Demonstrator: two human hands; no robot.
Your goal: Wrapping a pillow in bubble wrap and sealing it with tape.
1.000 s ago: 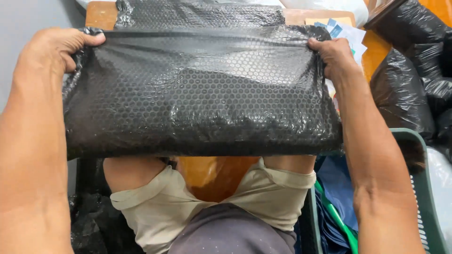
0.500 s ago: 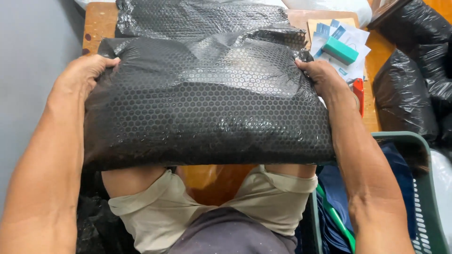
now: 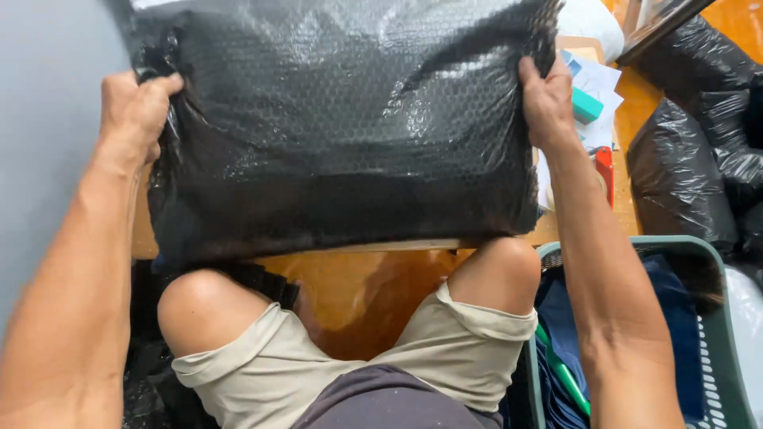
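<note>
A large parcel wrapped in black bubble wrap point(image 3: 342, 127) fills the upper middle of the head view, tilted up over a low wooden table point(image 3: 358, 258). My left hand point(image 3: 135, 107) grips its upper left edge. My right hand point(image 3: 548, 99) grips its upper right edge. The parcel's lower edge rests at the table's near edge, just above my knees. What is inside the wrap is hidden.
To the right on the table lie white papers point(image 3: 592, 103), a teal box point(image 3: 586, 103) and a red-handled tool point(image 3: 606, 171). Black plastic bags point(image 3: 691, 151) pile at the right. A green basket point(image 3: 715, 318) with blue cloth stands beside my right leg. A grey wall is at the left.
The parcel has been lifted and pushed away from me, off my lap and onto the table edge. Both hands kept their grip on its top corners and moved up with it.
</note>
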